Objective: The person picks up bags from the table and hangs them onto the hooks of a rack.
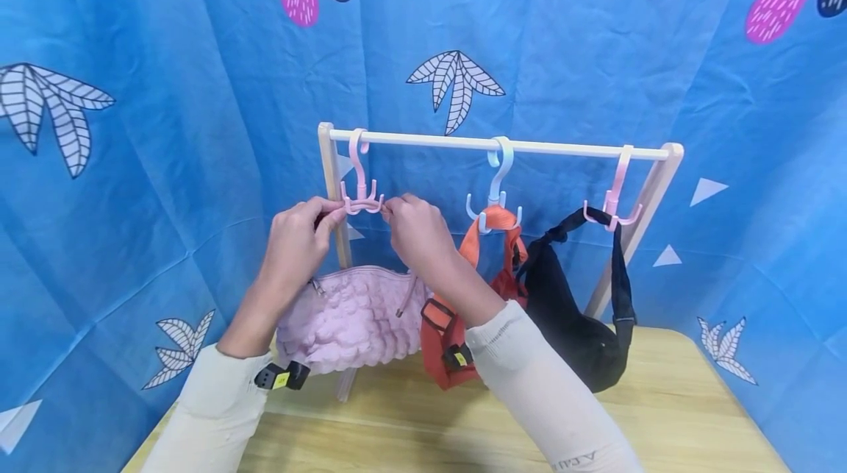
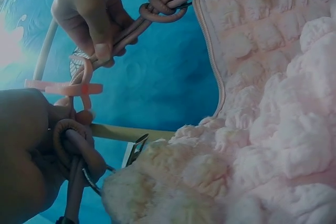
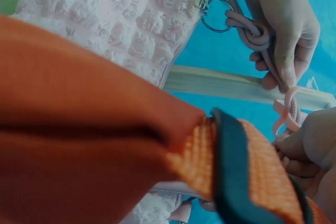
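A puffy pink bag (image 1: 360,318) hangs below the pink hook (image 1: 362,197) at the rack's left end. Its cord strap (image 2: 118,45) lies across the hook's prongs. To the left of the hook, my left hand (image 1: 298,241) pinches the strap between thumb and fingers, above a knot and a metal ring (image 3: 216,15). On the hook's other side my right hand (image 1: 420,234) also pinches the strap, close to a second knot (image 2: 163,8). The right forearm passes in front of an orange-red bag (image 1: 440,363), whose buckle and strap fill much of the right wrist view.
A white rail (image 1: 430,140) on wooden posts carries the hooks. A blue hook (image 1: 499,171) in the middle holds the orange bag's strap. From another pink hook (image 1: 615,193) at the right hangs a black bag (image 1: 569,318). Below is a wooden table (image 1: 688,399); a blue curtain (image 1: 569,39) surrounds it.
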